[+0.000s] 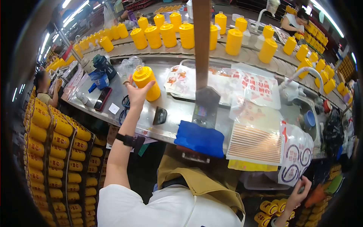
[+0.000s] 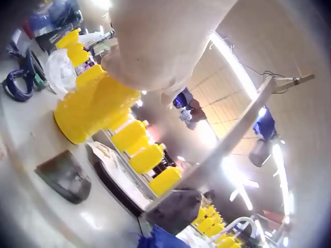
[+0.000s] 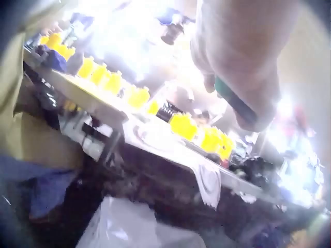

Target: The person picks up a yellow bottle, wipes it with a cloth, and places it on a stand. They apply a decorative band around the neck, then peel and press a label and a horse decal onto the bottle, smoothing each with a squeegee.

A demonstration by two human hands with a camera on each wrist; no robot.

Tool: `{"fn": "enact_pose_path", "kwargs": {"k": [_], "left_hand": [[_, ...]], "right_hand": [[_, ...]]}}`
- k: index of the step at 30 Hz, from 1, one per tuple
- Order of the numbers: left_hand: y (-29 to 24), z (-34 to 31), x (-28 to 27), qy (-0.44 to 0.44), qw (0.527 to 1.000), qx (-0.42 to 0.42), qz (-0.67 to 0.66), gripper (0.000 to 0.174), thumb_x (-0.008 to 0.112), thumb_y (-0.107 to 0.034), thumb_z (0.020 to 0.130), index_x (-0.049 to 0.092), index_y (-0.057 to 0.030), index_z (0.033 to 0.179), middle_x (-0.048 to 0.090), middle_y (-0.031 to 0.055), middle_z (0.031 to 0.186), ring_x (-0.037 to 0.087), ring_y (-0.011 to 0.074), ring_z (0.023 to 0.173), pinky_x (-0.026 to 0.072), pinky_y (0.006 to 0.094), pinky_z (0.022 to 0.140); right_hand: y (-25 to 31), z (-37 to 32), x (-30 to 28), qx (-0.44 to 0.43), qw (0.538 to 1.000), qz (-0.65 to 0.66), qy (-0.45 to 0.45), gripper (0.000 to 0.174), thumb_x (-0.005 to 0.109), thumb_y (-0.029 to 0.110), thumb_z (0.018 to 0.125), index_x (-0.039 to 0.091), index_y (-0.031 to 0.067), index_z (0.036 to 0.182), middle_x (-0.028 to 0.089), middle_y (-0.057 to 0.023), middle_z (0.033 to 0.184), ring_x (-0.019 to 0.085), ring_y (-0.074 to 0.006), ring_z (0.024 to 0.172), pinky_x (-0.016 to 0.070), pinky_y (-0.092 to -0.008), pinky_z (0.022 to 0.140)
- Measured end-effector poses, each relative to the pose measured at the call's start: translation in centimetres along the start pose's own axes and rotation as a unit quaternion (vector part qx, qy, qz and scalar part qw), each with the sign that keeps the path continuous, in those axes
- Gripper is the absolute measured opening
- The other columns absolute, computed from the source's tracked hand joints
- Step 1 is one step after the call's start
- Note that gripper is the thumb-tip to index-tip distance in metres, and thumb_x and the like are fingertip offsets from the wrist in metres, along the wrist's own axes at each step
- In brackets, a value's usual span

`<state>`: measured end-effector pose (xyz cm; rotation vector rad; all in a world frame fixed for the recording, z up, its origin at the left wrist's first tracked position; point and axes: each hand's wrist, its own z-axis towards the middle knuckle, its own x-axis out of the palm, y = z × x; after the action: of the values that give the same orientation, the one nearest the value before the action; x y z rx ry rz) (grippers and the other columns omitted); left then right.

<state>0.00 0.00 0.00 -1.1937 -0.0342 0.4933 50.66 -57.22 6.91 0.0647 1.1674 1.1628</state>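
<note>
My left hand (image 1: pixel 137 90) grips a yellow bottle (image 1: pixel 148 84) at the left part of the metal table, thumb on one side and fingers on the other. In the left wrist view the hand (image 2: pixel 155 57) is around the upper part of the same bottle (image 2: pixel 88 111), which stands on the table. My right hand (image 1: pixel 300 190) is low at the right, beside the hanging corner of a printed plastic sheet (image 1: pixel 293 155), its fingers bent. A dark green thing (image 3: pixel 232 101) lies along the right hand (image 3: pixel 243 67) in the right wrist view; what it is I cannot tell.
A black object (image 1: pixel 160 115), a phone (image 1: pixel 103 99), a blue cloth (image 1: pixel 199 138) and stacked printed sheets (image 1: pixel 255 140) lie on the table. A post (image 1: pixel 202 45) rises mid-table. Behind, yellow bottles stand on a conveyor (image 1: pixel 242 53). A sink (image 1: pixel 304 113) is at right, racked bottles (image 1: pixel 60 140) at left.
</note>
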Motion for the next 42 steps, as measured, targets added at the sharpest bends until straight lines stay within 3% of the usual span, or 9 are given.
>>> {"fn": "enact_pose_path", "kwargs": {"k": [2, 9, 13, 17, 23, 27, 31, 34, 42], "left_hand": [[2.9, -1.6, 1.5, 0.096, 0.991, -0.001, -0.088, 0.092, 0.097, -0.023, 0.070, 0.041, 0.0017, 0.139, 0.061, 0.0127, 0.131, 0.064, 0.0220, 0.114, 0.0518, 0.0344, 0.099], [-2.2, 1.7, -0.4, 0.157, 0.956, -0.047, -0.242, 0.061, 0.086, -0.017, 0.082, 0.055, -0.0004, 0.132, 0.069, 0.0089, 0.118, 0.068, 0.0189, 0.107, 0.0538, 0.0334, 0.094], [-8.3, -6.9, 0.5, 0.294, 0.852, -0.171, -0.399, 0.054, 0.071, -0.017, 0.095, 0.048, -0.0021, 0.141, 0.065, 0.0103, 0.125, 0.066, 0.0199, 0.111, 0.0540, 0.0360, 0.097], [-13.1, -13.7, 3.6, 0.367, 0.788, -0.302, -0.390, 0.047, 0.060, -0.028, 0.106, 0.045, -0.0011, 0.141, 0.063, 0.0103, 0.124, 0.064, 0.0172, 0.110, 0.0544, 0.0338, 0.093], [-12.8, -15.3, 6.9, 0.385, 0.739, -0.398, -0.384, 0.051, 0.064, -0.036, 0.103, 0.049, 0.0023, 0.133, 0.066, 0.0127, 0.118, 0.069, 0.0178, 0.100, 0.0582, 0.0315, 0.082], [-12.1, -14.0, 8.6, 0.437, 0.720, -0.347, -0.411, 0.052, 0.066, -0.040, 0.101, 0.053, 0.0035, 0.127, 0.069, 0.0158, 0.111, 0.071, 0.0211, 0.096, 0.0596, 0.0347, 0.077], [-11.5, -14.2, 9.6, 0.346, 0.907, -0.167, -0.170, 0.077, 0.066, -0.053, 0.095, 0.048, 0.0123, 0.132, 0.069, 0.0255, 0.115, 0.070, 0.0362, 0.105, 0.0555, 0.0431, 0.091], [-12.6, -13.1, 8.1, 0.320, 0.930, -0.133, -0.124, 0.082, 0.060, -0.052, 0.098, 0.043, 0.0202, 0.133, 0.060, 0.0402, 0.121, 0.062, 0.0486, 0.117, 0.0495, 0.0459, 0.101], [-8.0, -13.8, -7.4, 0.154, 0.917, 0.020, -0.368, 0.041, 0.064, -0.013, 0.099, 0.056, -0.0030, 0.138, 0.067, 0.0155, 0.124, 0.066, 0.0241, 0.112, 0.0502, 0.0350, 0.097]], "right_hand": [[5.0, 2.9, 1.1, -0.117, 0.992, 0.009, 0.046, 0.016, 0.061, -0.006, 0.088, 0.061, -0.0021, 0.103, 0.054, -0.0104, 0.101, 0.055, -0.0227, 0.093, 0.0430, -0.0300, 0.083], [23.1, 5.0, 17.8, -0.171, 0.950, 0.200, 0.169, 0.022, 0.068, -0.005, 0.084, 0.067, 0.0012, 0.105, 0.058, -0.0072, 0.101, 0.051, -0.0141, 0.076, 0.0431, -0.0281, 0.071], [29.6, 2.7, 22.9, -0.072, 0.854, 0.380, 0.348, 0.056, 0.074, 0.002, 0.084, 0.058, 0.0027, 0.137, 0.061, -0.0081, 0.114, 0.050, -0.0124, 0.076, 0.0447, -0.0270, 0.072], [31.7, 0.2, 23.8, -0.145, 0.836, 0.308, 0.431, 0.093, 0.078, 0.018, 0.087, 0.025, -0.0026, 0.160, 0.054, -0.0175, 0.142, 0.063, -0.0224, 0.107, 0.0499, -0.0299, 0.093], [31.1, -1.0, 24.2, 0.060, 0.834, 0.371, 0.404, 0.073, 0.070, 0.015, 0.096, 0.034, -0.0084, 0.155, 0.061, -0.0184, 0.135, 0.057, -0.0219, 0.124, 0.0438, -0.0331, 0.107], [30.3, -0.1, 25.8, 0.062, 0.836, 0.379, 0.392, 0.065, 0.063, 0.013, 0.101, 0.035, -0.0054, 0.156, 0.058, -0.0142, 0.139, 0.056, -0.0186, 0.122, 0.0451, -0.0315, 0.105], [26.6, 0.1, 29.6, 0.063, 0.825, 0.392, 0.403, 0.058, 0.054, 0.016, 0.106, 0.035, -0.0034, 0.157, 0.051, -0.0158, 0.149, 0.052, -0.0215, 0.131, 0.0415, -0.0336, 0.110], [26.6, -0.8, 30.0, -0.022, 0.871, 0.318, 0.374, 0.064, 0.055, 0.030, 0.108, 0.031, 0.0001, 0.160, 0.043, -0.0176, 0.156, 0.048, -0.0249, 0.138, 0.0412, -0.0354, 0.111], [27.0, 0.8, 30.6, -0.040, 0.876, 0.290, 0.383, 0.072, 0.055, 0.043, 0.106, 0.031, 0.0020, 0.160, 0.047, -0.0175, 0.151, 0.052, -0.0274, 0.133, 0.0429, -0.0386, 0.111]]}}
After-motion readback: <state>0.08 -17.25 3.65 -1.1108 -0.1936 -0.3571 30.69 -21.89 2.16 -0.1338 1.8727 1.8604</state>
